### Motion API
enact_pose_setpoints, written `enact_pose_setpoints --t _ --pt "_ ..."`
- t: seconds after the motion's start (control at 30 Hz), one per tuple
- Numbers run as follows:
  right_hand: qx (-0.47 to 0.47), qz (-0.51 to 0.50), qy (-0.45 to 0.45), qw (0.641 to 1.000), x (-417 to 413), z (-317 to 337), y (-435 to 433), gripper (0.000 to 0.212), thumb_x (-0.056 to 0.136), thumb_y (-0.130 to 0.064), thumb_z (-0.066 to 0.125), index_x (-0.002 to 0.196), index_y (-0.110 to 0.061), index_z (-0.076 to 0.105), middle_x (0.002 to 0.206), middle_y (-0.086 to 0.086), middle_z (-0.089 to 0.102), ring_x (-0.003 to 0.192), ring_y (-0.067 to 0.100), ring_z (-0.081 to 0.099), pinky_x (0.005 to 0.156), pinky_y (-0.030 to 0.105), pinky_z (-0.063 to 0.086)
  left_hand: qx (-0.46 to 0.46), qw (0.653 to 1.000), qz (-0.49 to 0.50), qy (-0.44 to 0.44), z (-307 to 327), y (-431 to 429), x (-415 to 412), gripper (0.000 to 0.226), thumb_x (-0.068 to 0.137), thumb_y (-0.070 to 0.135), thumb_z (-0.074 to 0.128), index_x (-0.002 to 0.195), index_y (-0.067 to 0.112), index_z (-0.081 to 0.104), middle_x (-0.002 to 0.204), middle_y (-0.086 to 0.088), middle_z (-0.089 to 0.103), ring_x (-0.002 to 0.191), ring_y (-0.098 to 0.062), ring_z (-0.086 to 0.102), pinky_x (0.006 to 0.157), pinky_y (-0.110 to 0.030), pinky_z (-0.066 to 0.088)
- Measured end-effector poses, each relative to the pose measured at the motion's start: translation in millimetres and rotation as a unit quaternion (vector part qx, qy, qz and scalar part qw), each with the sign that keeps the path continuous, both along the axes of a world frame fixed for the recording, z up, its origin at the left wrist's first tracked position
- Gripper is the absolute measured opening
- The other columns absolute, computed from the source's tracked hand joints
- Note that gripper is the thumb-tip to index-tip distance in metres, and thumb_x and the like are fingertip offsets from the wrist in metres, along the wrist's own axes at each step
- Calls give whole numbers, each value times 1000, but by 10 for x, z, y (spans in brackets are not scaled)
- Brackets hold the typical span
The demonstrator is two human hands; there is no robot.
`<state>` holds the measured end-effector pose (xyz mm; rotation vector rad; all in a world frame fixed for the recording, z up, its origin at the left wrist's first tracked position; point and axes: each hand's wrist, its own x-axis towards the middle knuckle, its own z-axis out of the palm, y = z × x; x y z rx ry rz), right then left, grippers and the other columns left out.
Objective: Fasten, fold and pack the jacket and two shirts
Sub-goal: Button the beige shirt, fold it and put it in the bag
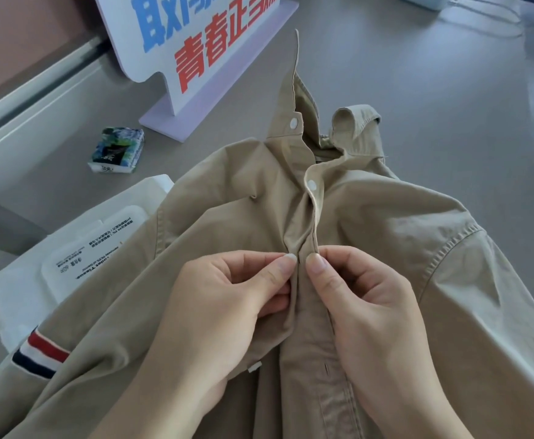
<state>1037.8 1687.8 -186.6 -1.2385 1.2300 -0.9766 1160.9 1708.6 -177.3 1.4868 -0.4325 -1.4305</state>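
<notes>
Our left hand [227, 299] pinched the left front edge of the beige cotton shirt [392, 213] with thumb and curled fingers. Our right hand [367, 299] pinched the placket just beside it. The shirt lay under both hands on the grey counter [402, 74], collar far.

Beige shirt [386, 232] with white snaps lies face up just before the sign [196, 42], open collar toward it, front crumpled.
</notes>
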Motion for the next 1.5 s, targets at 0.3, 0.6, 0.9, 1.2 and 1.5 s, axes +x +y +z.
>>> enact_pose_setpoints --t 0.3,0.6,0.9,1.2,1.5 --pt "-10 3 -13 1000 -13 25 44 15 86 -16 68 73 -14 75 66 -3 72 60 2 65 57 11 47 2 999 9 -53 21 -19 -78 8 77 17 74 71 21 78 65 -7 73 62 -11 70 58 -32 58" --pt "126 1 -126 984 -80 7 21 15 78 -20 67 78 -9 76 70 10 72 65 18 67 59 26 53 -21 997 -35 -68 48 -13 -60 7 77 15 74 75 20 78 71 -8 75 74 -20 74 71 -36 59" --pt "77 -38 -7 996 -16 32 19 7 78 -13 73 72 -13 76 67 3 74 65 15 72 61 23 56 -19 995 -43 -83 9 -14 -65 19 83 11 68 75 26 78 69 -5 75 73 -19 74 65 -30 60" --pt "-57 -65 63 994 56 -89 75 6 72 -20 78 71 -24 74 62 -12 71 55 -1 64 54 9 46 -20 999 -23 -35 -54 39 -65 16 86 16 64 79 19 78 74 -8 76 75 -20 74 70 -37 61" --pt "56 -71 -6 996 38 -252 70 6 79 -24 71 76 -19 72 71 7 72 67 22 67 65 36 54 -69 947 -82 -302 -166 50 -82 16 89 31 58 82 27 72 59 3 70 55 -18 68 58 -45 57"
